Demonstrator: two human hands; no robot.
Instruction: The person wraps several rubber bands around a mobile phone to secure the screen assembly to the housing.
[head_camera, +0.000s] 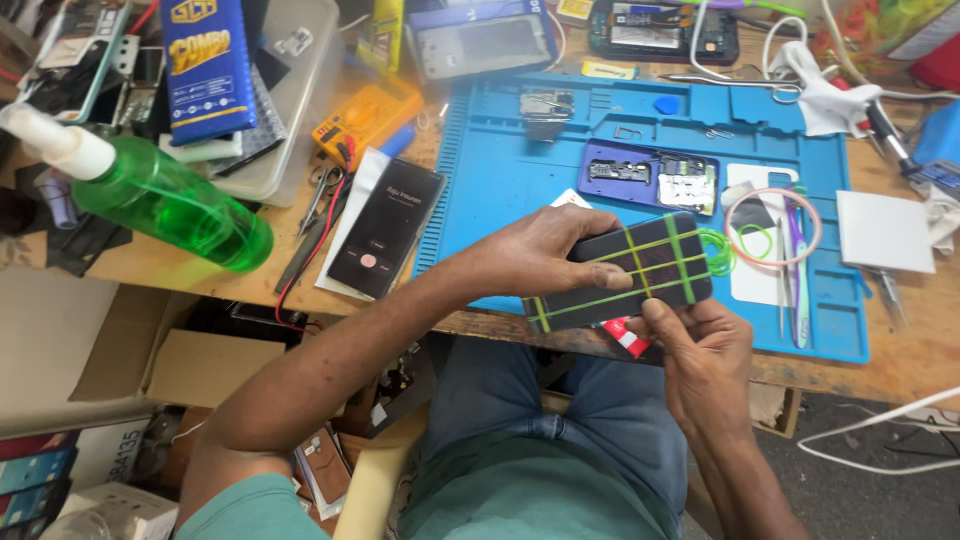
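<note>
A dark phone wrapped in several crossing green rubber bands is held over the table's front edge. My left hand grips its top left side, fingers laid over the glass. My right hand holds the lower right edge from below, thumb on the screen. A small red and white item shows just under the phone. Loose green rubber bands lie on the blue work mat right behind the phone.
A second black phone lies left of the mat. A green spray bottle lies at the left. An opened phone body, a yellow multimeter, tweezers, scissors, a white square pad and cables crowd the table.
</note>
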